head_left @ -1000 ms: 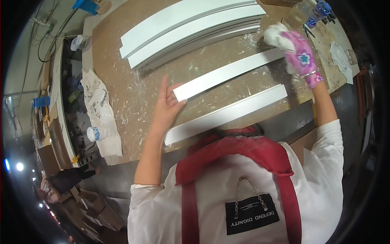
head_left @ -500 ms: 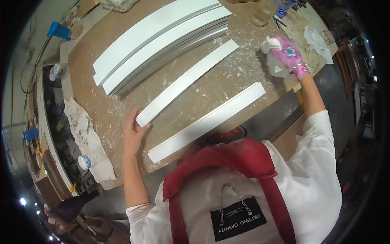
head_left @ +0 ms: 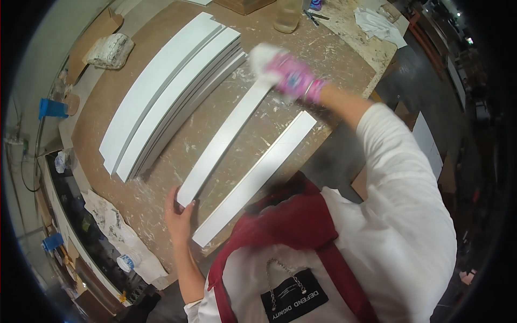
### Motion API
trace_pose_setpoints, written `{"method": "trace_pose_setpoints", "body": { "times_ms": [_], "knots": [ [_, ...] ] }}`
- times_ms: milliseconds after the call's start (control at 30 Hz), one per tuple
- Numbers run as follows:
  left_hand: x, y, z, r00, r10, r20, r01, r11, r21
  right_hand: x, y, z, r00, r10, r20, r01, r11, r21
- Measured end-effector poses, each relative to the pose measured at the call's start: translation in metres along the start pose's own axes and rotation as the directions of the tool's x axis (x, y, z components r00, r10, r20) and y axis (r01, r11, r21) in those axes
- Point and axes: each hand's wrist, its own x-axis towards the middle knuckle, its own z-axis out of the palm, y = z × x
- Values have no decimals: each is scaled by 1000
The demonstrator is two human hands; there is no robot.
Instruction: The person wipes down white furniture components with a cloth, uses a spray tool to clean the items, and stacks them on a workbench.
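Observation:
A long white strip (head_left: 223, 141) lies slantwise on the brown work table. At its near end, my bare left hand (head_left: 179, 218) grips it, thumb on one side and fingers on the other. My right hand (head_left: 295, 78), in a pink patterned glove, is closed on a crumpled white cloth (head_left: 264, 56) at the strip's far end. Motion blurs that hand and the cloth. Closer to me a second white strip (head_left: 256, 177) rests along the table edge, apart from both hands. Left of the held strip stands a stack of curved white boards (head_left: 180, 89).
A wrapped bundle (head_left: 110, 51) sits at the far left, with a blue clamp-like piece (head_left: 52, 109) at the table's side. Toward the back stand a clear jar (head_left: 287, 19) and a white rag (head_left: 378, 27). A stained paper sheet (head_left: 116, 229) covers the left edge near a small tub (head_left: 126, 262).
My right hand has swung left with the cloth, from the table's right side onto the strip's far end. My left hand still grips the near end. The whole view has shifted and turned.

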Motion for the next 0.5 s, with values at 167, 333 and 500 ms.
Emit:
{"method": "trace_pose_setpoints", "body": {
  "times_ms": [167, 333, 500],
  "knots": [
    [10, 4, -24, 951, -233, 203, 257, 961, -102, -21, 95, -66, 888, 451, 94, -433, 748, 503],
    [5, 18, -6, 838, -456, 300, 534, 798, -279, 26, -79, -114, 943, -200, -265, 284, 900, 331],
    [4, 37, 26, 806, -528, 266, 592, 712, -378, 27, -248, -34, 891, -377, 255, 156, 779, 607]
  ]
}}
